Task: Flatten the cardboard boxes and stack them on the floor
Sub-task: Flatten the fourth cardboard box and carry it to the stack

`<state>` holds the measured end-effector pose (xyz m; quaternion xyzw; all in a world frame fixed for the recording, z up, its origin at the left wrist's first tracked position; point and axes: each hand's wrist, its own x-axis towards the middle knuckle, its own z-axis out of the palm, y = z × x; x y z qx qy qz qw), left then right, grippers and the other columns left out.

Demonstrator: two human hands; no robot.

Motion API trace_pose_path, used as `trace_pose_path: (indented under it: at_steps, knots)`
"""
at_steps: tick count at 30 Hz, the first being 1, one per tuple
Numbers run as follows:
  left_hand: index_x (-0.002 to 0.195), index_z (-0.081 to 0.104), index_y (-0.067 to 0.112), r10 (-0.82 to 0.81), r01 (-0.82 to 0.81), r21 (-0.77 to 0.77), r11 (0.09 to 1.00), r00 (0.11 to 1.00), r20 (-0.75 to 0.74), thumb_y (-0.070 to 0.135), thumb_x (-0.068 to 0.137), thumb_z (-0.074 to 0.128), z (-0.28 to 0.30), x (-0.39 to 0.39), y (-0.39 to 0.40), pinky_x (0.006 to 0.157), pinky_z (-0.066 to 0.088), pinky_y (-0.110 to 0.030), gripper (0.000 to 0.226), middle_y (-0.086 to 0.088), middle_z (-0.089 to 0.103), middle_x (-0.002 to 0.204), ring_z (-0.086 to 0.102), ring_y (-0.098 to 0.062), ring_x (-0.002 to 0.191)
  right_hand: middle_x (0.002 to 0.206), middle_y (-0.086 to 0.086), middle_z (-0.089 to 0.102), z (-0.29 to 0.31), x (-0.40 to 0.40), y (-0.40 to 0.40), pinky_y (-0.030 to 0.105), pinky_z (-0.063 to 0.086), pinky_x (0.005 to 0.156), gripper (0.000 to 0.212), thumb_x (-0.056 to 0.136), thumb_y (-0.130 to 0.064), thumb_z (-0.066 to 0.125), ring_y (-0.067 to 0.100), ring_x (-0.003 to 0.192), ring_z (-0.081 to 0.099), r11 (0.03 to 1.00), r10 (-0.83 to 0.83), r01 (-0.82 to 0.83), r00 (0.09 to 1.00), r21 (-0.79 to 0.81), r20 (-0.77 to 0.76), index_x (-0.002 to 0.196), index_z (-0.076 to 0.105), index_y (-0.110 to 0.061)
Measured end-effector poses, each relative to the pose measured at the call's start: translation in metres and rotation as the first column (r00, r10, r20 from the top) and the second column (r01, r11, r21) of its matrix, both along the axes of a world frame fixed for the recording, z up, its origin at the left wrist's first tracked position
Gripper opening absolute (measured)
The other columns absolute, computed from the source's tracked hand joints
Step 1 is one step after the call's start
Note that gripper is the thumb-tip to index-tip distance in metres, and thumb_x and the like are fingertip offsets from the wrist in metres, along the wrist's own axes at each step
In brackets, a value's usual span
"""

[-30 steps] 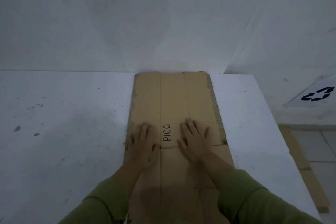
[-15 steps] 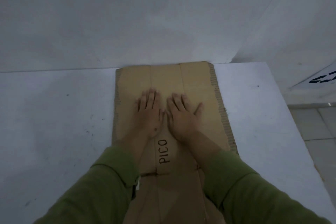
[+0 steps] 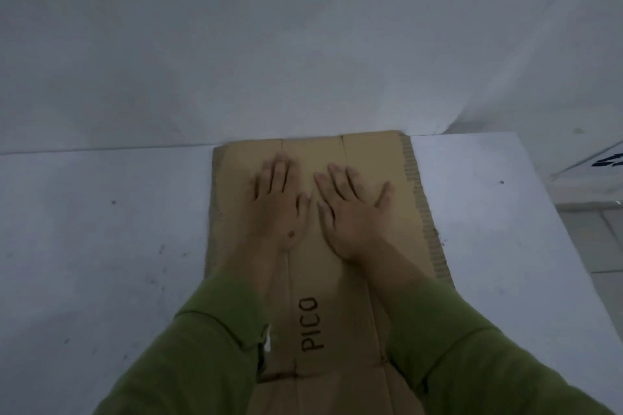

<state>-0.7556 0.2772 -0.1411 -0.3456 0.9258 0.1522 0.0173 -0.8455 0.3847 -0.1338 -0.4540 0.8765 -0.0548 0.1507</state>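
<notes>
A flattened brown cardboard box printed with "PICO" lies lengthwise on a white surface, its far end against the white wall. My left hand presses flat on its far part, fingers straight and pointing toward the wall. Beside it my right hand also lies flat on the cardboard, fingers spread and thumb out to the right. Both forearms wear green sleeves and cover the near part of the box.
The white surface stretches to the left with small dark specks. Its right edge drops to a tiled floor. A white sheet with a black printed mark sits at the far right.
Both hands have slid forward along the cardboard, past the "PICO" print toward the wall end, and moved closer together. The view has tilted so the box's far edge sits nearer.
</notes>
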Motion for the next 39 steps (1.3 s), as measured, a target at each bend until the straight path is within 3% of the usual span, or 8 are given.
trace_pose_path:
  at_steps: [12,15,17,22,30,35,37,39]
  knots:
    - [0.148,-0.009,0.011,0.028,-0.034,0.074,0.997,0.996,0.085,0.04,0.099,0.017,0.011,0.05,0.059,0.117,-0.01,-0.042,0.063,-0.007,-0.013,0.158,-0.015,-0.021,0.145,0.16,-0.005,-0.01,0.008,0.027,0.041,0.053,-0.008,0.114,0.055,0.1,-0.038,0.011,0.015,0.146,-0.011,0.999,-0.024,0.022,0.998,0.043,0.05,0.15,-0.005,-0.024]
    - [0.145,-0.017,0.015,-0.011,0.003,0.095,0.995,0.996,0.092,0.049,0.09,-0.003,0.013,0.085,0.098,0.113,-0.017,-0.038,0.067,-0.004,-0.02,0.156,-0.025,-0.016,0.14,0.16,-0.004,-0.004,0.004,0.058,0.079,0.051,-0.008,0.114,0.065,0.089,-0.044,-0.005,0.016,0.147,-0.006,0.999,-0.036,0.035,0.999,0.025,0.005,0.15,-0.002,-0.023]
    - [0.143,-0.021,0.017,-0.01,0.003,0.07,0.998,0.994,0.11,0.052,0.085,-0.017,0.009,0.109,0.127,0.112,-0.017,-0.039,0.068,-0.003,-0.021,0.155,-0.025,-0.017,0.139,0.16,-0.001,0.005,0.001,0.079,0.107,0.048,-0.01,0.111,0.07,0.085,-0.045,-0.003,0.019,0.148,0.003,0.999,-0.048,0.048,0.999,-0.006,-0.006,0.15,0.006,-0.022]
    - [0.146,0.016,0.008,0.025,-0.021,-0.039,0.999,0.995,0.101,0.044,0.096,0.002,-0.005,0.14,0.167,0.114,0.0,-0.042,0.063,-0.009,0.023,0.154,0.013,-0.022,0.141,0.15,0.005,0.038,-0.007,0.109,0.141,0.052,0.01,0.107,0.06,0.09,-0.039,0.026,0.027,0.138,0.036,0.995,-0.097,0.099,0.988,0.01,-0.121,0.144,0.034,-0.013]
    - [0.146,0.018,0.006,0.033,-0.028,-0.084,0.996,0.998,0.058,0.04,0.095,0.016,-0.002,0.136,0.167,0.114,0.004,-0.044,0.061,-0.011,0.023,0.155,0.01,-0.022,0.143,0.159,0.0,0.01,-0.008,0.106,0.14,0.05,-0.011,0.109,0.064,0.091,-0.042,0.012,0.024,0.147,0.007,0.997,-0.078,0.08,0.993,0.016,-0.091,0.15,0.01,-0.017]
    - [0.139,-0.024,0.016,0.017,-0.018,0.01,1.0,0.996,0.083,0.045,0.091,0.001,0.002,0.133,0.167,0.114,-0.015,-0.04,0.061,-0.001,-0.023,0.153,-0.025,-0.014,0.138,0.159,-0.004,-0.012,-0.002,0.105,0.137,0.053,-0.012,0.113,0.065,0.089,-0.043,0.001,0.02,0.146,-0.013,0.995,-0.064,0.067,0.997,0.077,-0.042,0.149,-0.008,-0.021]
    - [0.141,-0.022,0.017,0.005,-0.004,-0.012,1.0,0.993,0.117,0.05,0.086,-0.006,0.005,0.136,0.168,0.115,-0.012,-0.042,0.066,-0.002,-0.017,0.157,-0.022,-0.015,0.141,0.159,-0.004,-0.012,0.005,0.106,0.14,0.052,-0.011,0.114,0.065,0.09,-0.044,0.003,0.019,0.146,-0.013,0.993,-0.061,0.062,0.998,0.101,-0.017,0.15,-0.007,-0.02]
    - [0.146,-0.015,0.017,-0.016,0.014,0.017,1.0,0.987,0.159,0.05,0.093,0.004,0.008,0.144,0.173,0.116,-0.008,-0.042,0.065,-0.003,-0.013,0.158,-0.016,-0.017,0.145,0.16,-0.002,-0.009,0.014,0.109,0.146,0.051,-0.008,0.115,0.061,0.097,-0.043,0.012,0.019,0.147,-0.011,0.993,-0.04,0.036,0.999,0.114,0.027,0.15,-0.004,-0.019]
